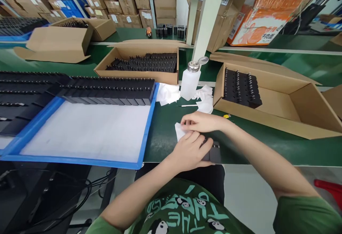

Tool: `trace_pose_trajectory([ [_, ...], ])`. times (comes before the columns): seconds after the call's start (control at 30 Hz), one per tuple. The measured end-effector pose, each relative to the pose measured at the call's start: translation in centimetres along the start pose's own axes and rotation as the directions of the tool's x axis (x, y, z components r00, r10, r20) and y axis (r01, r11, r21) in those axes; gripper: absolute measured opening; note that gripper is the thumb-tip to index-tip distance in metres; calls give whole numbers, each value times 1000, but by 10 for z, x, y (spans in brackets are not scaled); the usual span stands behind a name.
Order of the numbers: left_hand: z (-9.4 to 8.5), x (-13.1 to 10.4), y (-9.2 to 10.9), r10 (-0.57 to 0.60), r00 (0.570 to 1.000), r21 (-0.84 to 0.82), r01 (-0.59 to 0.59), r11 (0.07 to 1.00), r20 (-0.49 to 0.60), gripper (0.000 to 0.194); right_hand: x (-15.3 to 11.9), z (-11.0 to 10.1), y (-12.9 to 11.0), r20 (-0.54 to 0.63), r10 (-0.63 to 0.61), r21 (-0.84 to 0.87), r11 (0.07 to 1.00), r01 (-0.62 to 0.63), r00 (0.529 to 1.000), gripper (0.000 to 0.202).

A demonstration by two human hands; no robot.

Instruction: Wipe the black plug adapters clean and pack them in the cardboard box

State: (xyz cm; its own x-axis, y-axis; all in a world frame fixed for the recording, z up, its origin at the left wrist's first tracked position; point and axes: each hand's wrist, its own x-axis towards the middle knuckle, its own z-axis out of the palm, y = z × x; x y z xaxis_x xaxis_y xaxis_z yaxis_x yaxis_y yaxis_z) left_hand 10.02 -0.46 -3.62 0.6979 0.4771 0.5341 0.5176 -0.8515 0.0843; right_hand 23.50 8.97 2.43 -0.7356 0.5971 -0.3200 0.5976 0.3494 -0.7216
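Observation:
Near the front edge of the green table, my left hand (191, 150) is closed around small black blocks (214, 152), its fingers curled over their left part. Just above it, my right hand (200, 121) pinches a white cloth (180, 131), and the two hands overlap in view. A white bottle (190, 81) with a raised metal lid stands behind the hands. Crumpled white wipes (205, 100) and a thin white stick (188, 105) lie beside it. The hands hide part of the blocks and of the cloth.
At the left is a blue-rimmed tray (141, 134) with a row of black blocks (109, 91). An open carton (283, 118) at the right holds more blocks; another carton (139, 76) stands behind. A post (210, 16) rises behind the bottle. A small yellow item (227, 116) lies near my right wrist.

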Motion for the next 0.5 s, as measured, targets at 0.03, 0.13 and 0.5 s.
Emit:
trace_pose_trajectory([
  [0.03,1,-1,0,0,1000,-2,1,1000,8,64,11,1,-1,7,6,-4,1000,-6,1000,26],
  [0.13,0,-1,0,-6,999,-11,6,1000,38,62,36,3,-4,-44,-10,11,1000,11,999,23],
  [0.5,-18,13,1,-303,936,-432,352,830,180,49,-110,-3,-4,-862,103,281,912,299,496,9],
])
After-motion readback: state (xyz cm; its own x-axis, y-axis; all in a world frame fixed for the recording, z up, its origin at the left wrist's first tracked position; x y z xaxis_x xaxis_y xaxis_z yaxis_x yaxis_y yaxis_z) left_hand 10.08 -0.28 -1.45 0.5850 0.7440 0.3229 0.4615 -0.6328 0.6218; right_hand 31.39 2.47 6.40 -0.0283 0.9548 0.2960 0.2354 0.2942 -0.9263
